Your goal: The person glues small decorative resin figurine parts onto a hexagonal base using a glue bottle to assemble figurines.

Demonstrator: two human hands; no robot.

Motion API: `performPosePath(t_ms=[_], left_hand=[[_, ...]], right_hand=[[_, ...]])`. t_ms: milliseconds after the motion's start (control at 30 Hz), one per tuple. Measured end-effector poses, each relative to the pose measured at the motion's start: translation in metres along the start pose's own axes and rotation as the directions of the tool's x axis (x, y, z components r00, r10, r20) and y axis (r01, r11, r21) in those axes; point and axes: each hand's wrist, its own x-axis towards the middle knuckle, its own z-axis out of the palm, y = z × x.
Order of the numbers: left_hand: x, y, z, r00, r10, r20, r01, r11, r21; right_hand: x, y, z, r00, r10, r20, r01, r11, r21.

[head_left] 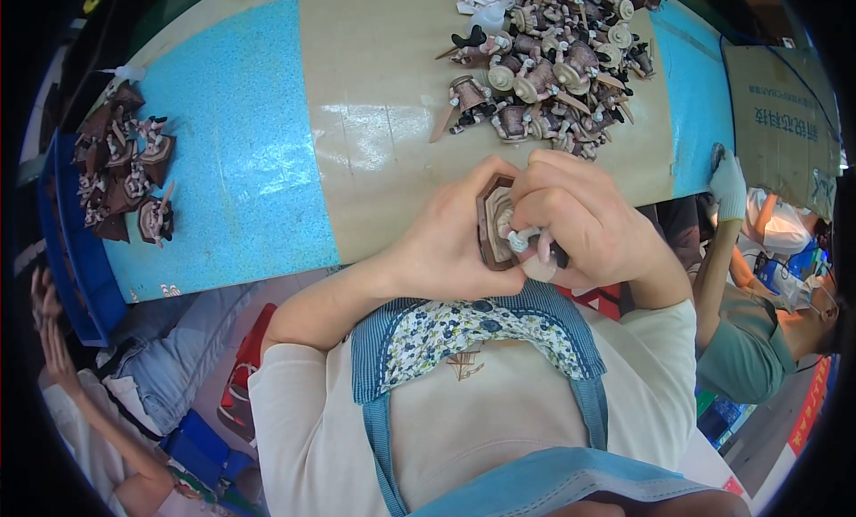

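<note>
My left hand (pixel 437 236) is closed around a dark brown, angular base (pixel 488 223) with a paler stepped inner face. From the other side, my right hand (pixel 584 218) grips a small painted figurine (pixel 520 240) with pale limbs and dark parts, its fingers bent over it. Figurine and base meet between my hands, but whether they are joined I cannot tell. Much of the figurine is hidden by my right fingers. Both hands are held just above the table's near edge, in front of my apron (pixel 481 325).
A large heap of similar figurines (pixel 553 71) lies on the tan table (pixel 374 98) ahead. More figurines on brown bases (pixel 125 160) stand at the left, beside a blue bin (pixel 76 241). A cardboard box (pixel 785 116) is at the right. Co-workers sit on both sides, one gloved hand (pixel 728 178) at the right.
</note>
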Motion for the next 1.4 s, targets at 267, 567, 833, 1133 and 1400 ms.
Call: performPosePath(t_ms=[267, 567, 833, 1133, 1400], left_hand=[[0.01, 0.002, -0.006, 0.998, -0.031, 0.053, 0.054, 0.856, -0.514], [-0.019, 0.006, -0.057, 0.991, -0.129, -0.02, 0.113, 0.923, -0.368], [-0.059, 0.017, -0.155, 0.738, 0.454, -0.499, 0.591, -0.078, 0.803], [0.114, 0.02, -0.163, 0.894, 0.419, -0.159, -0.031, 0.411, 0.911], [0.279, -0.017, -0.206, 0.754, 0.654, -0.055, 0.057, 0.018, 0.998]], right_hand=[[0.009, 0.003, -0.026, 0.972, 0.228, -0.056, -0.216, 0.962, 0.166], [0.007, 0.036, -0.01, 0.984, 0.022, -0.176, -0.009, 0.998, 0.07], [0.017, 0.052, 0.013, 0.895, 0.154, -0.418, -0.273, 0.932, -0.241], [0.057, 0.112, -0.031, 0.86, 0.396, -0.323, -0.507, 0.577, -0.64], [0.065, 0.119, -0.027, 0.836, 0.497, -0.231, -0.513, 0.561, -0.649]])
